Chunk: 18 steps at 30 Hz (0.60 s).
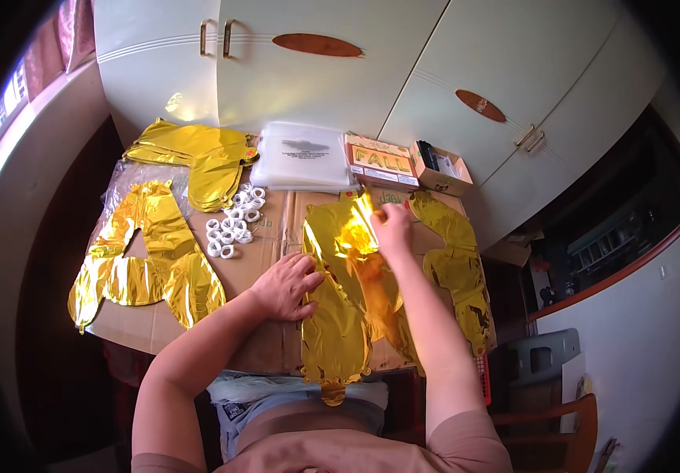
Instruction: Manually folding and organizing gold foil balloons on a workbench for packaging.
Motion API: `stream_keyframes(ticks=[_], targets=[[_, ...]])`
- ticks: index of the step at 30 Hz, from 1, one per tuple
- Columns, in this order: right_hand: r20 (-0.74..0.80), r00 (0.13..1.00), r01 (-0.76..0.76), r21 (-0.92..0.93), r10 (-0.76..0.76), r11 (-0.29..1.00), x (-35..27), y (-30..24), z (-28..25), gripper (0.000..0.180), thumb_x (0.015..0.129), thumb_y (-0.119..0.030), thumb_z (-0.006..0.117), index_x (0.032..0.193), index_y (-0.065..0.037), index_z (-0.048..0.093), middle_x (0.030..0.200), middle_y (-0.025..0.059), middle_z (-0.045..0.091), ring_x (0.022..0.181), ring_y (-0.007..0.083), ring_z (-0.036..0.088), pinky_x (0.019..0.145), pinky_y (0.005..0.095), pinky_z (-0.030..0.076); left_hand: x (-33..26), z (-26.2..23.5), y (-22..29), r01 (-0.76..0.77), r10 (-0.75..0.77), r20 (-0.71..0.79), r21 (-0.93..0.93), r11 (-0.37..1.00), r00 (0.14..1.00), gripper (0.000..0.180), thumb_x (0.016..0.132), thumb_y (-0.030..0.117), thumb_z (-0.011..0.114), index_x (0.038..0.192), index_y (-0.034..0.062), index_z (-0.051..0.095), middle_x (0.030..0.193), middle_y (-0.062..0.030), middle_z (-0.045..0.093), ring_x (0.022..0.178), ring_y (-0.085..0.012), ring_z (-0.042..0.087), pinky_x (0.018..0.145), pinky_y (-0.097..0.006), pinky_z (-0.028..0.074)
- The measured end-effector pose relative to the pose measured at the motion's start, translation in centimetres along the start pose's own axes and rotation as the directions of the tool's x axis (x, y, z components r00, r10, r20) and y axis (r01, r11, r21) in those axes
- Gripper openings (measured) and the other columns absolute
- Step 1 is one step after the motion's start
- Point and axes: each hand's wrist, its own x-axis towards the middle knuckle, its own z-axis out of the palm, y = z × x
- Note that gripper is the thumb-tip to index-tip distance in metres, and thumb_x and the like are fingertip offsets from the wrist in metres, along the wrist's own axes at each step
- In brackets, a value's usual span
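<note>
A flat gold foil balloon [333,323] lies in front of me, its near end hanging over the table's front edge. Over its left edge rests my left hand [286,285], open, fingers slightly bent and apart. My right hand [393,230] is closed at the upper right part of this balloon, pinching its foil, which creases and shines brightly beside the fingers. The fingertips are partly hidden. To the right lies another gold foil balloon [456,272] with a curved outline. An A-shaped gold foil balloon [147,276] lies at the left.
More folded gold foil balloons [190,150] are stacked at the back left. Several white ribbon rolls [233,221] sit beside them. Clear plastic bags [302,158], a printed box [379,162] and an open small box [442,169] stand along the cabinet [316,87]. Cardboard [265,252] covers the table.
</note>
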Motion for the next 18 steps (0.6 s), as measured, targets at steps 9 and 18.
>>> stream_keyframes(ticks=[9,18], targets=[[0.392,0.886,0.229,0.092,-0.246,0.969,-4.3,-5.3,2.9,0.046,0.089,-0.04,0.067,0.12,-0.006,0.063,0.135,0.0207,0.057,0.131,0.0354,0.049,0.112,0.0468,0.034,0.0,-0.1,-0.1,0.01,-0.009,0.038,-0.012,1.0,0.999,0.055,0.075,0.036,0.071,0.12,0.0069,0.057,0.109,-0.0155,0.052,0.108,-0.0372,0.054,0.101,-0.046,0.043],[0.221,0.953,0.177,0.141,-0.205,0.974,-0.6,0.9,2.5,0.03,0.095,-0.014,0.059,0.123,-0.003,0.064,0.133,0.0172,0.061,0.124,0.0358,0.056,0.107,0.0432,0.045,0.3,-0.2,0.2,-0.002,0.003,0.027,-0.021,1.0,1.0,0.054,0.075,0.036,0.071,0.119,0.0069,0.058,0.109,-0.0156,0.052,0.108,-0.0373,0.054,0.102,-0.046,0.043]])
